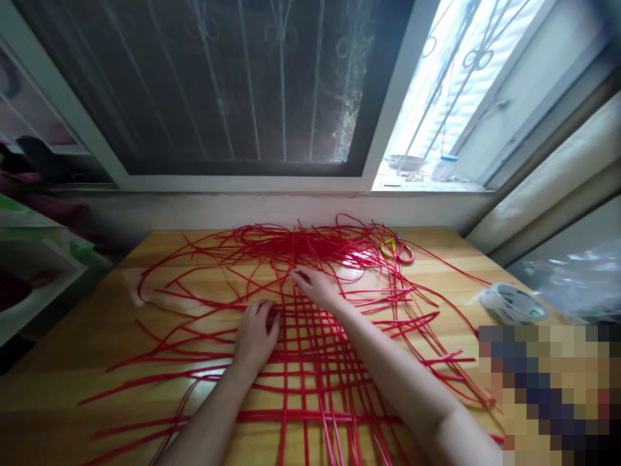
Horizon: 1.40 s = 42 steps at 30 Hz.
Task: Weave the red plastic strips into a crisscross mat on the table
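A loose lattice of woven red plastic strips [315, 362] lies on the wooden table [72, 362] in front of me. My left hand [256, 333] rests knuckles-up on the lattice's left edge, fingers curled down onto the strips. My right hand [315, 286] reaches further back, fingertips pinched on a red strip [294, 268] at the lattice's far edge. Beyond it the unwoven strip ends [301, 244] pile up in a tangled heap.
Scissors with yellow and red handles [398, 250] lie at the back right among the strips. A roll of tape [513, 304] sits at the right edge. A windowsill and barred window [233, 97] run behind the table. Shelving [33, 272] stands to the left.
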Available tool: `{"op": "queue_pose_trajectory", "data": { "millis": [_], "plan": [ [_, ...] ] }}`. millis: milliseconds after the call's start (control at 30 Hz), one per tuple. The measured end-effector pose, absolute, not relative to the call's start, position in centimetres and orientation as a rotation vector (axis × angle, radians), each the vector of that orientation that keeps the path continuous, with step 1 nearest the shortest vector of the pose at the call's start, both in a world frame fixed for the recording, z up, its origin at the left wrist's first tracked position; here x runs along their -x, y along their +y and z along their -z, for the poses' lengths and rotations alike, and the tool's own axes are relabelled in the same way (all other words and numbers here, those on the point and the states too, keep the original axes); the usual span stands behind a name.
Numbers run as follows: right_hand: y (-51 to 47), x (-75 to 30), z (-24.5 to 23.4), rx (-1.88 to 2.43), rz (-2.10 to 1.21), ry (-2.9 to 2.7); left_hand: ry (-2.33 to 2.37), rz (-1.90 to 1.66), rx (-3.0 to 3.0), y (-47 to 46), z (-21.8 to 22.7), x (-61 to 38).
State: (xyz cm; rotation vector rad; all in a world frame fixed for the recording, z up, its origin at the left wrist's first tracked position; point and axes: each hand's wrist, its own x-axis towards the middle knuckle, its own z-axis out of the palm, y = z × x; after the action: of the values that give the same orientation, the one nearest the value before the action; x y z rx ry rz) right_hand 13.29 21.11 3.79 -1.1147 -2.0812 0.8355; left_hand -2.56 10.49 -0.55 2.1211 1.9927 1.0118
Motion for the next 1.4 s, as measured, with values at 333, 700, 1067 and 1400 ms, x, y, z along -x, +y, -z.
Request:
{"op": "queue_pose_trajectory", "data": {
  "millis": [333, 700, 1067, 1400],
  "plan": [
    [19.2, -22.6, -8.4, 1.258, -0.663, -1.827, 1.824, -0.706, -2.425, 10.3, 0.4, 1.8],
    [17.2, -24.9, 3.2, 1.396, -0.015, -2.228, 2.011, -0.463, -2.311, 10.4, 1.0, 1.5],
    [18.0, -23.8, 0.6, 1.307, -0.048, -2.31, 2.052, -0.701, -2.294, 9.6, 0.4, 1.0],
    [10.0, -28.9, -3.9, 1.041, -0.567, -2.7, 1.061, -0.303, -2.49, 5.6, -3.7, -2.1]
  ]
}}
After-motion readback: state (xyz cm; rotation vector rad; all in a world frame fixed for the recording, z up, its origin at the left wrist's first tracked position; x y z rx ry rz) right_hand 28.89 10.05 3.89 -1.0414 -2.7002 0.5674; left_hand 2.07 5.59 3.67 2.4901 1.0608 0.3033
